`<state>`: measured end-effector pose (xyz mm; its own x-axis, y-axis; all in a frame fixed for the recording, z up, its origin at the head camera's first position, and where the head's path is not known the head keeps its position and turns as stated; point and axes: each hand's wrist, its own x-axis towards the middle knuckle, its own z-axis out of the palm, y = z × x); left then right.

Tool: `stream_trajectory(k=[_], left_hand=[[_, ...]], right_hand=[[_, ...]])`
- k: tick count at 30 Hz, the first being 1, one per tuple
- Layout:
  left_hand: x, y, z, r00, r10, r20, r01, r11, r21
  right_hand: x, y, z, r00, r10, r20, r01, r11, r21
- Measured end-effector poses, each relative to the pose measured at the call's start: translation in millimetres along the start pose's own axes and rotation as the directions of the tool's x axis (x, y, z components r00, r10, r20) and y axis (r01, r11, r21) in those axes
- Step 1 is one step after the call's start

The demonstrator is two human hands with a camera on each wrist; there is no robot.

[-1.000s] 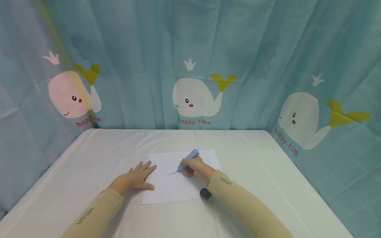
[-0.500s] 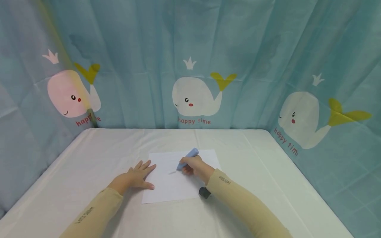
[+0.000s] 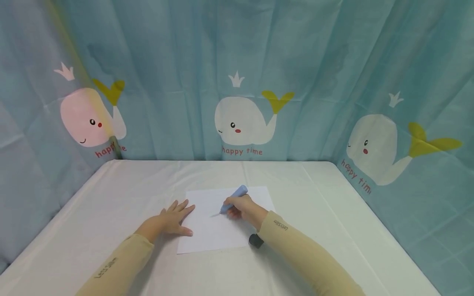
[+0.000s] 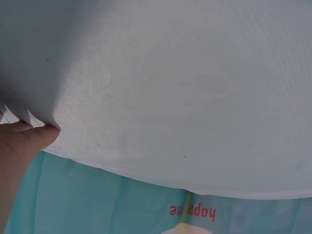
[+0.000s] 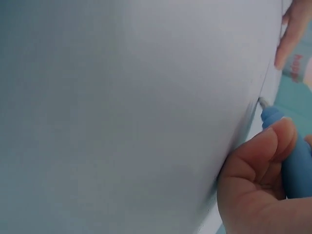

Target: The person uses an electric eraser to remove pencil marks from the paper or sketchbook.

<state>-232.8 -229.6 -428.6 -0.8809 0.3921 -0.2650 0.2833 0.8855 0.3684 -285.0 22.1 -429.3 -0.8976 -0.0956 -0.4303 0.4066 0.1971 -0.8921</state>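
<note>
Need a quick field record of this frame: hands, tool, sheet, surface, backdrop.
left hand: flat, fingers straight, pressing the left edge of the sheet
right hand: grips the blue pen
blue pen: tilted, tip down on the sheet
sheet: white paper, lying flat on the table
table: covered in white cloth
small black object: at the right wrist, by the sheet's edge
backdrop: teal curtain with whale prints

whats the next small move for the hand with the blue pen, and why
Probably draw the tip a little further across the sheet. The right hand grips the blue pen with its tip down on the white paper, while the left hand lies flat on the paper's edge, steadying it.
</note>
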Motion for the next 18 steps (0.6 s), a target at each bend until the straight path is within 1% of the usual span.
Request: stream_trajectory(k=[3,6,10,18], left_hand=[[-0.4,-0.3,0.2,1.0,-0.008,0.004,0.008,1.0,-0.001],[-0.4,-0.2,-0.1,1.0,-0.011,0.002,0.011,1.0,-0.003],[0.1,0.5,-0.4,1.0,-0.006,0.0,0.006,1.0,-0.004],[1.4,0.4,1.4,1.0,-0.005,-0.004,0.005,1.0,-0.002]], right_hand=[[0.2,0.5,1.0,1.0,0.009,0.014,-0.009,1.0,-0.007],[0.8,0.5,1.2,1.0,0.006,0.005,-0.006,1.0,0.011],[0.7,0.8,1.4,1.0,-0.007,0.008,0.007,1.0,0.006],[0.0,-0.7,-0.2,1.0,0.005,0.007,-0.005,0.999,0.034]])
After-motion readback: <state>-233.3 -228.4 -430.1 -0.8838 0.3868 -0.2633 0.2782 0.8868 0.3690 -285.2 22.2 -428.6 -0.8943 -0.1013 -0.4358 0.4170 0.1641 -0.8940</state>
